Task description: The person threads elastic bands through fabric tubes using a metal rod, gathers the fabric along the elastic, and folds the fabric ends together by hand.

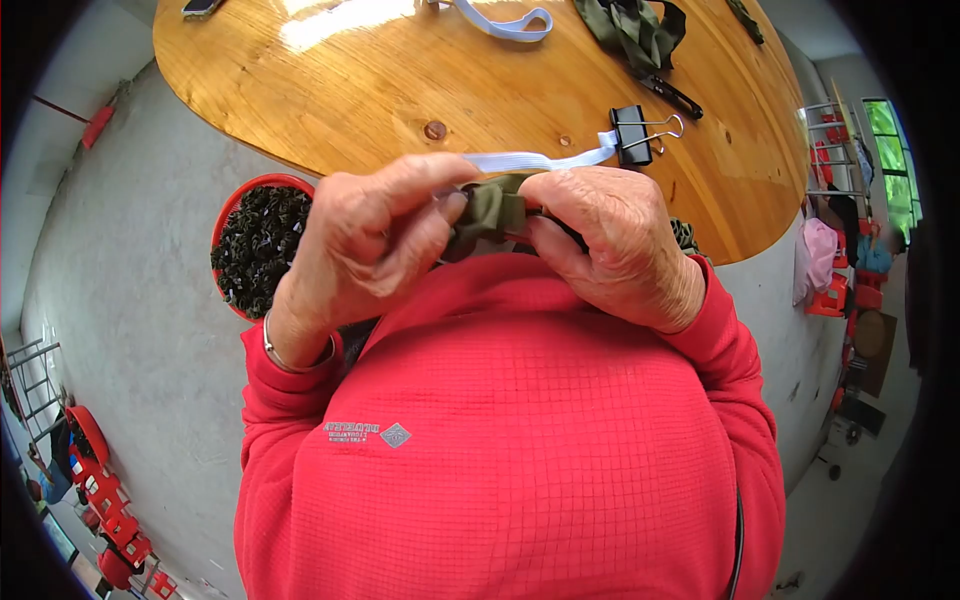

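Observation:
A small piece of gathered olive-green fabric is stretched between my two hands, just in front of the table's near edge. My left hand pinches its left end between thumb and fingers. At its right end my right hand is closed on it, with the fingertips partly hidden. White elastic runs behind the fabric, and its right end is held in a black binder clip on the table.
The wooden table carries more white elastic, green cloth, a black-handled tool and a phone. A red basin of dark fabric pieces stands below the table at left. Red stools stand farther off.

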Demonstrator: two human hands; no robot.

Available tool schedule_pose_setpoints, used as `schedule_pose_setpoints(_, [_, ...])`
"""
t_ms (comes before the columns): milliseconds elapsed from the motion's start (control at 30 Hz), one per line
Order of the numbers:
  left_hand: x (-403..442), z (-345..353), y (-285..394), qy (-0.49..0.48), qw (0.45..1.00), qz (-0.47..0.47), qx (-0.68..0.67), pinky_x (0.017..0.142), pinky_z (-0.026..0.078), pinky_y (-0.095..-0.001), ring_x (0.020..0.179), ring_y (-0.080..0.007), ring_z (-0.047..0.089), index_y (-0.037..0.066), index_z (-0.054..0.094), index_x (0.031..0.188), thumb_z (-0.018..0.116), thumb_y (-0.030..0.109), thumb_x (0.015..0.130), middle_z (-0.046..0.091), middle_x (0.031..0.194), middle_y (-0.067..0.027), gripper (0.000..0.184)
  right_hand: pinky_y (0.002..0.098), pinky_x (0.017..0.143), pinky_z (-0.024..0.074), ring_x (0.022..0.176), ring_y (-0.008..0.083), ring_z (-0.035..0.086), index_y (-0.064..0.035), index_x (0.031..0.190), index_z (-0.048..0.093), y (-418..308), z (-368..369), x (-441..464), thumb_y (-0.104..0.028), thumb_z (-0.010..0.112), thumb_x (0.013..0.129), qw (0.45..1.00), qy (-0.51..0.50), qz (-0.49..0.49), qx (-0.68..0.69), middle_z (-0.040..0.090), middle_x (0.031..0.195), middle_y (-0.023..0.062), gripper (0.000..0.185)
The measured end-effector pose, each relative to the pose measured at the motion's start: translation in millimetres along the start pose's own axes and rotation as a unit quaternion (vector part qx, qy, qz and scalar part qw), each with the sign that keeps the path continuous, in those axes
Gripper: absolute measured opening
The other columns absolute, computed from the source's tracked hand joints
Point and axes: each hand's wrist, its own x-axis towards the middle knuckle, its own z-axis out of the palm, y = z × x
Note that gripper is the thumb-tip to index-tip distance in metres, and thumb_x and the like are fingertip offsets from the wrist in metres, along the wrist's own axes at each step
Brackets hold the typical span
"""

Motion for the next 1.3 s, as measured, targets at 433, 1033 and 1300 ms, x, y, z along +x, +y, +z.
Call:
schedule_pose_setpoints(433, [-7.2, 24.8, 22.0, 0.132, 0.972, -0.160, -0.110, 0.046, 0.042, -0.0182, 0.054, -0.0030, 0.054, -0.001, 0.060, 0.092, 0.061, 0.005, 0.086, 0.064, 0.067, -0.0038, 0.008, 0.0354, 0.052, 0.0456, 0.060, 0.0269, 0.058, -0.0063, 0.082, 0.052, -4.7, 0.4, -5.4, -0.006, 0.065, 0.072, 0.997, 0.072, -0.002, -0.001, 0.054, 0.066, 0.0084, 0.017])
schedule_pose_setpoints(1033, [9.2, 36.0, 11.4, 0.124, 0.940, -0.186, -0.259, 0.034, 0.027, -0.0183, 0.037, -0.0031, 0.040, -0.001, 0.064, 0.077, 0.056, 0.014, 0.090, 0.061, 0.060, -0.0049, 0.022, 0.0416, 0.058, 0.0465, 0.070, 0.0348, 0.060, -0.0022, 0.082, 0.052, 2.7, 7.3, 2.5, -0.012, 0.063, 0.078, 0.983, 0.051, 0.115, 0.134, 0.059, 0.069, 0.0163, 0.015])
schedule_pose_setpoints(1300, [38.5, 34.6, -15.1, 0.204, 0.925, -0.126, -0.296, 0.033, 0.027, -0.0188, 0.036, -0.0035, 0.036, 0.002, 0.063, 0.082, 0.058, 0.014, 0.088, 0.043, 0.049, 0.0039, 0.015, 0.0406, 0.064, 0.0474, 0.075, 0.0361, 0.060, -0.0036, 0.093, 0.062, 20.4, -7.0, 22.6, -0.016, 0.056, 0.084, 0.991, -0.079, 0.109, 0.009, 0.061, 0.079, 0.0201, 0.016])
